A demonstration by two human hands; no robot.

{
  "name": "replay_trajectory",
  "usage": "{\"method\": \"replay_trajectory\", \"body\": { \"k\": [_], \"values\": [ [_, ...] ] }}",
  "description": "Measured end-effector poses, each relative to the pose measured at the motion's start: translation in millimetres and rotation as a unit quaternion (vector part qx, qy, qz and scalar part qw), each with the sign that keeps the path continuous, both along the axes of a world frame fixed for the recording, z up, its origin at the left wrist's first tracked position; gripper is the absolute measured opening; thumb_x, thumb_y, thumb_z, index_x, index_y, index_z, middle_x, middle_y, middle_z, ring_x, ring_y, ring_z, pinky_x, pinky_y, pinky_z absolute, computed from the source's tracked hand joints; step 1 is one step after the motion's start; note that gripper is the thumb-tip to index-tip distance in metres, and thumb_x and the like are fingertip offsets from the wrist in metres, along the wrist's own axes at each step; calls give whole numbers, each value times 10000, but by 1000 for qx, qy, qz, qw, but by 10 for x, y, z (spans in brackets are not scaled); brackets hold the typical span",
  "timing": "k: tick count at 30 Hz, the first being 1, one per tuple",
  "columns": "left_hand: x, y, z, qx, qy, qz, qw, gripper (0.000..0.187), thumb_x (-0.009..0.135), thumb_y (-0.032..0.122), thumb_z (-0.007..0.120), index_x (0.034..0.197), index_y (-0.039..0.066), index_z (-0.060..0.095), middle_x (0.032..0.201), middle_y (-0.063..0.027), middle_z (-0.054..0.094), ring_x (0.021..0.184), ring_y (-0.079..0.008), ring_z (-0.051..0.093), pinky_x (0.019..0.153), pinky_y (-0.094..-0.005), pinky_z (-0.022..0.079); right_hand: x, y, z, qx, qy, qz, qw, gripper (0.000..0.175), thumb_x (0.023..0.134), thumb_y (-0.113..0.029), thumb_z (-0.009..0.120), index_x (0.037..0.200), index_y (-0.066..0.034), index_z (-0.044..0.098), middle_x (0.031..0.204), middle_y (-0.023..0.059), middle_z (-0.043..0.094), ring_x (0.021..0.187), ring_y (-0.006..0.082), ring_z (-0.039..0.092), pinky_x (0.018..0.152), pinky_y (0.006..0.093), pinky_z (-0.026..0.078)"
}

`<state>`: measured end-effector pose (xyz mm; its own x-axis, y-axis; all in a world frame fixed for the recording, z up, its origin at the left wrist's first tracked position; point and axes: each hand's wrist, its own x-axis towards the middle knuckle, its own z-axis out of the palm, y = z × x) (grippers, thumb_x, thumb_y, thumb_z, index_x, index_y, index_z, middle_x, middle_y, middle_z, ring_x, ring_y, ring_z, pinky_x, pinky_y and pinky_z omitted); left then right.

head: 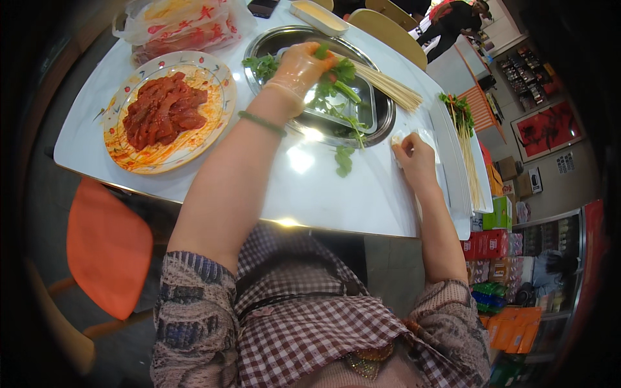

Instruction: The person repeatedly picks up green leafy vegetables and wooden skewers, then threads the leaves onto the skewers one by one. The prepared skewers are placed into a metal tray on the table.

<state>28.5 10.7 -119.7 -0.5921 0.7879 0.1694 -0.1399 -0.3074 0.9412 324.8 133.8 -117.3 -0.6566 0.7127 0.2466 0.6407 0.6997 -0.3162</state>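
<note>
My left hand (302,70), in a clear plastic glove stained orange, is closed on leafy green herb sprigs (342,72) above a metal tray (371,99), which stands in a round steel basin set in the table. More sprigs lie in the tray and over its rim, and one loose leaf (343,161) is on the tabletop. Bamboo skewers (388,86) rest across the basin's right edge. At the right, my bare right hand (416,154) touches a crumpled white piece (399,140), thumb and fingers bent together. A floral plate (170,167) holds red marinated meat strips (162,111).
At the right edge, stacked white trays (453,160) carry skewers with greens (461,116). A printed plastic bag (184,29), a phone (263,7) and an oblong white dish (318,18) stand along the far side. An orange chair (109,247) is at the left. A person (453,24) stands beyond.
</note>
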Motion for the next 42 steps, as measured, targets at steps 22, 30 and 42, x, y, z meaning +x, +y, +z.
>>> {"method": "replay_trajectory", "body": {
  "k": [22,30,42],
  "values": [
    [117,69,-108,-88,102,-7,991,183,894,133,733,953,-30,674,819,-72,704,656,-136,668,636,-290,491,-2220,1056,70,96,-44,192,976,267,877,-224,702,1089,-68,743,1097,167,695,993,357,679,889,436,536],
    [174,36,-57,-106,114,-2,988,148,909,113,707,966,-15,660,802,-84,689,649,-154,658,617,-325,492,-2928,1245,-156,126,-166,110,972,245,849,-249,739,1051,-111,757,1035,141,726,1004,337,688,875,436,543],
    [218,3,-16,-107,113,-3,988,166,909,81,681,1003,-51,641,875,-119,684,663,-178,660,618,-338,497,-3070,1377,-307,168,-172,78,968,184,851,-161,633,954,-108,777,1035,144,742,1004,338,702,847,449,558]
  ]
}}
